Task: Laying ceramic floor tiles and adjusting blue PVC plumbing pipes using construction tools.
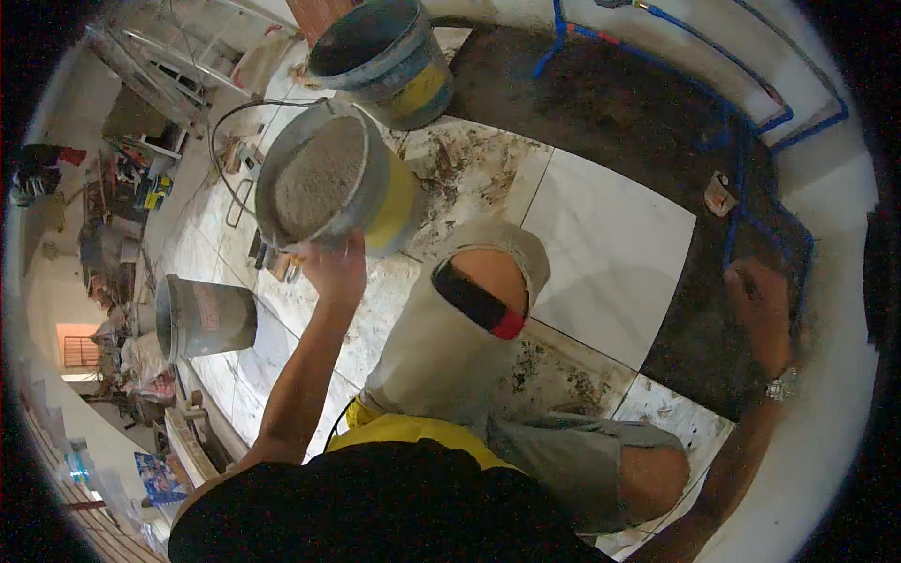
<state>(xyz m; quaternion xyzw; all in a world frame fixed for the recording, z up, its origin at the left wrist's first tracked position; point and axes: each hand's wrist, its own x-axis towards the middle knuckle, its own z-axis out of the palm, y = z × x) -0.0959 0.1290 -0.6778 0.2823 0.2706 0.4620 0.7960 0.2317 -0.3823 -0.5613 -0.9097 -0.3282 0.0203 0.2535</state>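
Note:
My left hand [335, 272] is closed on the lower rim of a grey bucket [391, 202] with a yellow patch. The bucket leans toward me and holds grey powder [317, 176], most likely dry cement. Over at the right, my right hand [758, 305] hangs above a dark, damp-looking bed of mortar [601, 94] near the wall. Its fingers are dim and smeared, so I cannot make out whether anything is in them. A large white tile [610, 249] lies beside the bed, in front of my raised knee.
A second bucket [413, 94] stands behind the powder bucket, and a smaller grey pail [211, 317] sits at the left. Blue pipes [741, 188] run along the wall. A small crumpled piece [721, 195] lies on the mortar. Smeared tiles [469, 169] surround my knees.

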